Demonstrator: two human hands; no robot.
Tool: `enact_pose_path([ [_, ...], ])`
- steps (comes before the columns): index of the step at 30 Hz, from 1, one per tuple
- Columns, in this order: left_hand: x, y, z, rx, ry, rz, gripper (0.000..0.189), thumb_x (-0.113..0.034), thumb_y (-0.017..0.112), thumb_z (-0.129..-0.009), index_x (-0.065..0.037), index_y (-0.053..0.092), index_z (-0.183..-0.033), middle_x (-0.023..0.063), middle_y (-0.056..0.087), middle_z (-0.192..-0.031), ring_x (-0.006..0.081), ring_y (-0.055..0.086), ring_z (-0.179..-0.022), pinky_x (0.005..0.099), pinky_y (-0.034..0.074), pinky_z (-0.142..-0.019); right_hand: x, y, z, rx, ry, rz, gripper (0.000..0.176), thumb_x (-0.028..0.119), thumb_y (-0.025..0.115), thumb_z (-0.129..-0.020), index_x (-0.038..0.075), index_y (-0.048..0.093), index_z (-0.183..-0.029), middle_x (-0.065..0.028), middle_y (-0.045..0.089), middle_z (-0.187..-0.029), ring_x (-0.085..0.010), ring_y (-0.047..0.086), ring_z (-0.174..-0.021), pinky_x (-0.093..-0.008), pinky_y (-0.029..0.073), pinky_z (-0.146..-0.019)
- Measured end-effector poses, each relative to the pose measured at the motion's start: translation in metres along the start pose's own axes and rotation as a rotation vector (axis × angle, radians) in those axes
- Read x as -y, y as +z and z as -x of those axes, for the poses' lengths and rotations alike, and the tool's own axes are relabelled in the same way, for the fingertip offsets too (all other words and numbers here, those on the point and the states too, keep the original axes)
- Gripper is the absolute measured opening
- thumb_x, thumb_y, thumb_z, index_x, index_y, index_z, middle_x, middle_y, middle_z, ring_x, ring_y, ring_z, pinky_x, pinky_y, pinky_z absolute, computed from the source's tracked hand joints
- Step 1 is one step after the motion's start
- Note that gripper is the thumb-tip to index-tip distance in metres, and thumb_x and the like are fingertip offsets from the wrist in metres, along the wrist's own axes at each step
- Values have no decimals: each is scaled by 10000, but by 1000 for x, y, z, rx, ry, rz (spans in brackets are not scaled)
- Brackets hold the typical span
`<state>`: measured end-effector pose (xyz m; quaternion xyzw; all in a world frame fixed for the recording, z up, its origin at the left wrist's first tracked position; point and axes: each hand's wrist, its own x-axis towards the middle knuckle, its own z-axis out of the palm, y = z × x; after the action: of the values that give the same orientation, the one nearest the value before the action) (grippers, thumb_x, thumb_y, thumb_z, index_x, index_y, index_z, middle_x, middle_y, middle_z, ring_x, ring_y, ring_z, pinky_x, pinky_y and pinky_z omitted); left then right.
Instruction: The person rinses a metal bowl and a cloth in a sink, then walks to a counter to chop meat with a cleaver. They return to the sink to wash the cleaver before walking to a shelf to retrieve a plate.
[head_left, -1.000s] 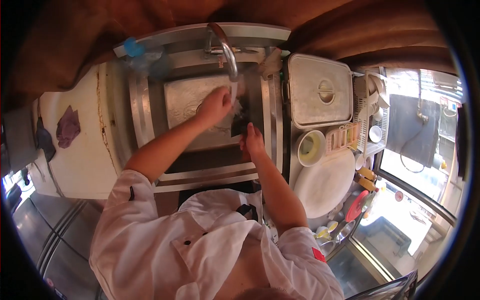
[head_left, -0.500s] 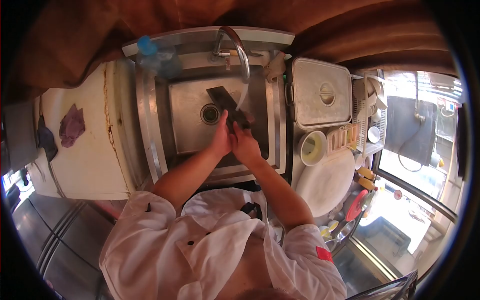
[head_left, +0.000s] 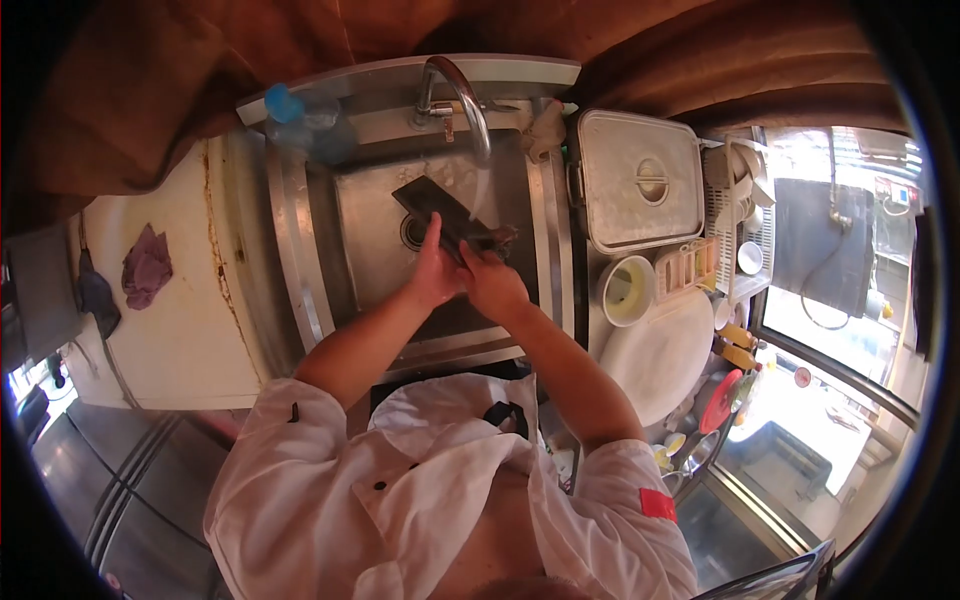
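Observation:
Over the steel sink (head_left: 375, 270), both hands grip a dark, flat, rectangular slab (head_left: 430, 203), whose exact kind I cannot make out. It slants from upper left to lower right, partly covering the drain (head_left: 411, 233). My left hand (head_left: 437, 272) is closed on its near edge, with the thumb laid along the top face. My right hand (head_left: 492, 285) holds the lower right end; some of its fingers are hidden beneath. A thin stream of water (head_left: 482, 190) falls from the curved faucet (head_left: 470, 95) onto or just beside the slab.
A large blue-capped bottle (head_left: 310, 120) stands at the sink's back left corner. On the right are a lidded steel pan (head_left: 640, 180), a white bowl (head_left: 628, 291), a pale round board (head_left: 655, 360) and a dish rack (head_left: 750, 220). A purple cloth (head_left: 147, 267) lies on the left-hand surface.
The slab has turned to lie flatter, its far end shifting left. My left thumb has moved up onto it, and both hands still hold it under the water.

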<state>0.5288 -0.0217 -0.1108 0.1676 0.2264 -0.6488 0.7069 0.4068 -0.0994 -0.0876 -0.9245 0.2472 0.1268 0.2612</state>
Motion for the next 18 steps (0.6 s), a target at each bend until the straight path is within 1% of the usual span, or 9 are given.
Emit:
enact_pose_path([
  [1, -3, -7, -4, -3, -5, -1, 667, -645, 415, -944, -84, 534, -1285, 100, 610, -1257, 285, 549, -1193, 426, 408, -1042, 0, -1, 3, 1, 1, 12, 481, 323, 497, -971, 121, 442, -1404, -231, 598, -1078, -410, 666, -808, -484, 565, -683],
  [3, -21, -24, -21, 46, 169, -10, 672, -652, 421, -939, -82, 539, -1274, 99, 609, -1252, 285, 550, -1188, 430, 407, -1040, -1, -6, 4, 0, 2, 30, 480, 322, 498, -970, 122, 444, -1403, -223, 600, -1075, -407, 666, -809, -485, 564, -683],
  [6, -46, -17, -16, 35, 212, 52, 651, -650, 436, -935, -91, 547, -1250, 90, 616, -1222, 275, 559, -1166, 434, 411, -1033, -1, -9, 8, -15, -6, -18, 477, 314, 503, -966, 127, 447, -1401, -210, 606, -1081, -403, 666, -813, -483, 561, -678],
  [7, -37, -17, -18, 38, 210, 49, 651, -650, 436, -935, -91, 547, -1250, 90, 616, -1222, 275, 559, -1166, 434, 411, -1033, -2, -7, 9, -8, 4, -10, 476, 310, 510, -963, 129, 451, -1399, -204, 612, -1069, -401, 665, -808, -483, 560, -675],
  [9, -9, -22, -20, -54, 197, -69, 703, -672, 415, -929, -67, 547, -1262, 104, 609, -1254, 271, 555, -1180, 429, 396, -1049, -1, -6, 11, 0, 10, -3, 475, 305, 516, -960, 131, 454, -1397, -198, 618, -1058, -399, 663, -804, -482, 558, -672],
  [10, -10, -23, -19, -53, 199, -72, 703, -672, 415, -929, -67, 547, -1262, 104, 609, -1254, 271, 555, -1180, 429, 396, -1049, -2, -7, 11, 6, 1, -5, 472, 303, 521, -958, 132, 461, -1393, -197, 622, -1049, -398, 660, -801, -483, 557, -674],
  [12, -11, -28, -19, -8, 112, -39, 716, -681, 432, -918, -67, 548, -1269, 100, 615, -1252, 261, 557, -1181, 409, 401, -1041, -5, -10, 13, 12, -5, -9, 468, 302, 526, -956, 133, 467, -1389, -195, 626, -1040, -398, 657, -798, -484, 556, -677],
  [16, -60, -30, -25, 3, 220, -84, 738, -721, 461, -878, -94, 563, -1254, 80, 631, -1217, 272, 569, -1141, 420, 396, -1032, -9, -16, 23, -31, 22, -39, 462, 300, 528, -953, 128, 483, -1380, -201, 627, -1041, -406, 652, -804, -494, 551, -694],
  [18, -64, -33, -30, -113, 227, -96, 722, -717, 469, -877, -104, 568, -1246, 76, 631, -1215, 269, 569, -1142, 416, 395, -1031, -11, -13, 25, -24, 47, -75, 460, 298, 528, -952, 126, 487, -1377, -205, 629, -1042, -410, 652, -809, -495, 550, -699],
])
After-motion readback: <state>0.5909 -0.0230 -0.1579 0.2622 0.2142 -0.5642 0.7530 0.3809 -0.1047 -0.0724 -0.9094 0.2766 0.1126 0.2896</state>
